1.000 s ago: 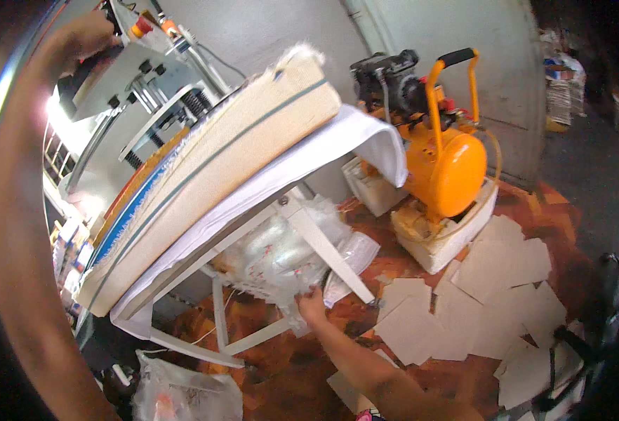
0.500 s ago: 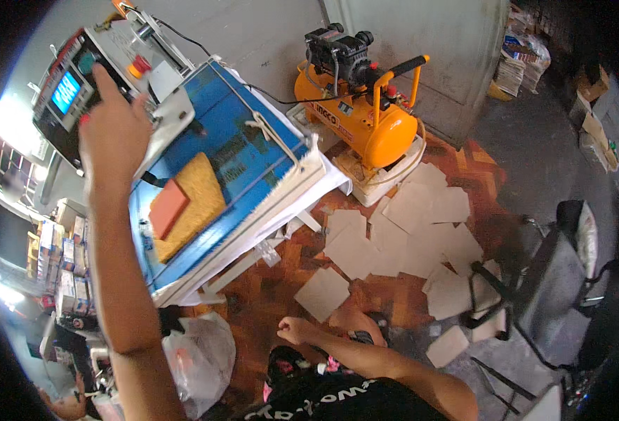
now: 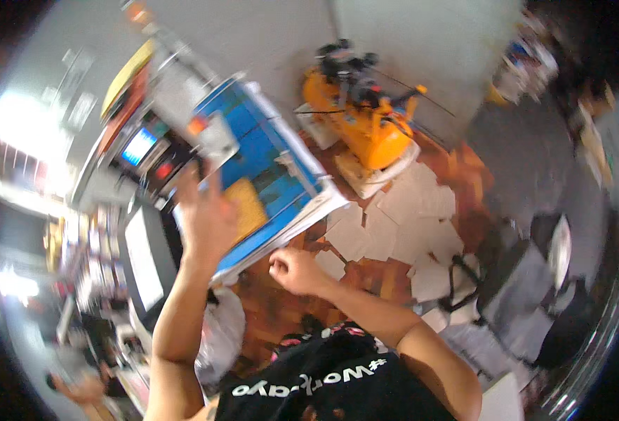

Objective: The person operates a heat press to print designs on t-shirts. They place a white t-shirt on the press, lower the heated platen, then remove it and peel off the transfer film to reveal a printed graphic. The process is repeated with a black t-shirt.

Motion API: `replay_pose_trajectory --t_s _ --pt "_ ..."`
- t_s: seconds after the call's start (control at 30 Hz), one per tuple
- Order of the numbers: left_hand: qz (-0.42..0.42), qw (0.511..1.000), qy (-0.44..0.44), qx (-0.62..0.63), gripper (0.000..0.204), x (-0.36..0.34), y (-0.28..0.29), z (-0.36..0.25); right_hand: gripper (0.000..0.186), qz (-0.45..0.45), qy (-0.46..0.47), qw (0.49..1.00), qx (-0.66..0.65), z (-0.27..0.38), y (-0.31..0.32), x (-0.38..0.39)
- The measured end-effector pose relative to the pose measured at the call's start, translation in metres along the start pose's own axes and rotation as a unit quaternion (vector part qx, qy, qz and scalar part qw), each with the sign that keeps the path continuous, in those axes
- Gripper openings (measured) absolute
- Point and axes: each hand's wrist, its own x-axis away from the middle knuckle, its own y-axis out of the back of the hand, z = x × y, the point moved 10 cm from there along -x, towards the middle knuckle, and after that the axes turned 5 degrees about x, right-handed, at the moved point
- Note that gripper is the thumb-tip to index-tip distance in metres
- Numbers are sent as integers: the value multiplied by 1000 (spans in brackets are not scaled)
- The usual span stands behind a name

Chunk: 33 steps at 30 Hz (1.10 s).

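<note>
My left hand (image 3: 210, 221) is blurred by motion, its fingers stretched out and apart. It hangs over the left edge of a machine's blue bed (image 3: 271, 165), just below the control panel. The panel has a lit blue-white screen (image 3: 139, 146) and a red button (image 3: 163, 170). Partly behind the hand lies a tan, sponge-like pad (image 3: 248, 207) on the bed; the reddish block seen on it earlier is hidden. My right hand (image 3: 295, 271) is a loose fist in front of my body, near the bed's front corner, with nothing showing in it.
An orange air compressor (image 3: 365, 123) stands beyond the bed against the wall. Square pale sheets (image 3: 415, 217) cover part of the wood floor. A chair (image 3: 520, 281) stands at right. A translucent plastic bag (image 3: 222, 333) sits below the bed; another person (image 3: 85, 386) is at lower left.
My left hand has come off the control panel, back and down toward the bed's near side. My right fist has risen. The whole view has shifted and blurred.
</note>
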Motion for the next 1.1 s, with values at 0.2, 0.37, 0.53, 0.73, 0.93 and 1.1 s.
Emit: replay_pose_trajectory --t_s 0.2,0.37,0.53,0.73,0.93,1.1 --pt "16 952 -11 306 24 166 -2 44 20 153 -53 987 -16 68 -35 -33" --pt "-155 874 430 165 15 402 -12 307 24 366 -76 927 -37 85 -213 8" --pt "-290 686 659 103 26 680 -30 504 30 50 98 990 86 88 -322 -24" --pt "-52 190 731 654 63 802 -208 472 86 188 -406 808 -383 -50 -419 -22" --pt "73 449 754 474 36 776 -117 523 30 56 -303 945 -109 7 -339 -42" --pt "-441 373 516 632 45 690 -1 541 41 118 -38 951 -282 188 -349 -166"
